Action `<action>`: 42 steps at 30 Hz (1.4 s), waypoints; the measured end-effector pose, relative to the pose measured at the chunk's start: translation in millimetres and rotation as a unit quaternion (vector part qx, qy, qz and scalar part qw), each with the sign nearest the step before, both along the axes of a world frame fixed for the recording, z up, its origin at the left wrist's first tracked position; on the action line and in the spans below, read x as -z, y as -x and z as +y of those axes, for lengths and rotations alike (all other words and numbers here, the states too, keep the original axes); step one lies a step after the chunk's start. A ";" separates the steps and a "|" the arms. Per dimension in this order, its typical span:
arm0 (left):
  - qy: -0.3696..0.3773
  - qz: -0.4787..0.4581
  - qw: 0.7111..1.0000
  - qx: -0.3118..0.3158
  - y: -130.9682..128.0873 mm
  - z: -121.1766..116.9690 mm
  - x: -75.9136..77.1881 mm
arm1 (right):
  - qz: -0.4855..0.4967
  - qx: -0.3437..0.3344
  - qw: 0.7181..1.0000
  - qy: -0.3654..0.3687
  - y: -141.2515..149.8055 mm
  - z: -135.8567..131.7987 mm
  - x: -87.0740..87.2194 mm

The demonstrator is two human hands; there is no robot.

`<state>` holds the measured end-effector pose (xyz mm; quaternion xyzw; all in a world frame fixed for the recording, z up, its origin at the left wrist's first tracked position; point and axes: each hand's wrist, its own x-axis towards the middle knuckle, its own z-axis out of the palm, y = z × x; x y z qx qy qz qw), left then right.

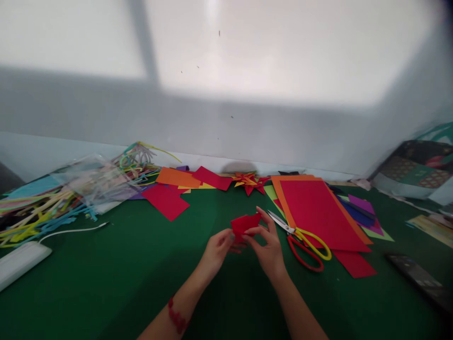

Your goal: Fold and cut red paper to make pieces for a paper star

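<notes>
Between my two hands is a small piece of folded red paper [244, 224], held up above the green table. My left hand [219, 248] pinches its lower left edge between thumb and fingers. On the other side, my right hand [265, 241] grips the paper with thumb and index finger near its lower right part. Open scissors [292, 231] with one yellow and one red handle lie just right of my right hand. Behind the paper, near the wall, sit red and orange folded paper stars [249, 182].
Sheets of red paper [318, 212] and orange paper are stacked to the right, with a phone [421, 278] beyond. Loose red pieces [166, 202] and an orange strip [179, 177] lie back left. Pipe cleaners [63, 203] and a white device [23, 262] with a cable fill the left.
</notes>
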<state>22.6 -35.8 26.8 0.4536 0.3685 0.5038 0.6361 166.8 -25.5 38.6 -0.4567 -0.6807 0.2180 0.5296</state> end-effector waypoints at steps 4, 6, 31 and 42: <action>-0.003 0.024 0.999 -0.026 -1.9 0.0 -0.8 | 0.037 0.004 0.999 0.015 3.4 -0.1 1.5; 0.002 0.027 0.999 -0.039 -2.6 0.6 -0.8 | 0.058 0.002 0.998 0.032 6.0 0.0 4.5; 0.014 0.021 0.998 -0.051 -0.3 2.7 4.9 | 0.094 0.008 0.992 0.081 13.2 -4.8 9.6; 0.022 0.016 0.994 -0.109 2.1 7.2 2.1 | 0.102 -0.057 0.988 0.104 13.3 -2.1 13.1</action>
